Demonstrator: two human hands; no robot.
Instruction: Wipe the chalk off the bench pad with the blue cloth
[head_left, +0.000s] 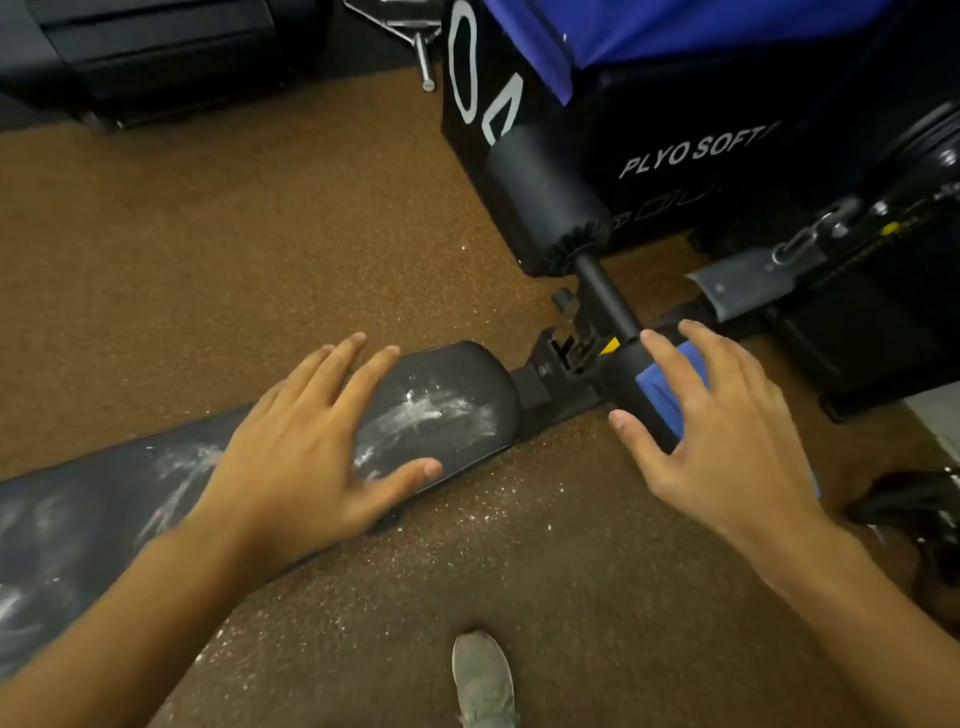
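My left hand (306, 457) lies flat, fingers spread, on the chalk-streaked bench pad (441, 410). At three o'clock from it, my right hand (727, 441) hovers wide open, holding nothing, over the blue cloth (660, 395) draped on the foam roller (631, 389).

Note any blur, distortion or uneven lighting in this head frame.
Head view: wide-angle bending curves the black chalk-smeared bench pad; overall soft focus, both the left hand and right hand slightly blurred; light dim and warm, with the upper corners falling dark; blue cloth mostly hidden.
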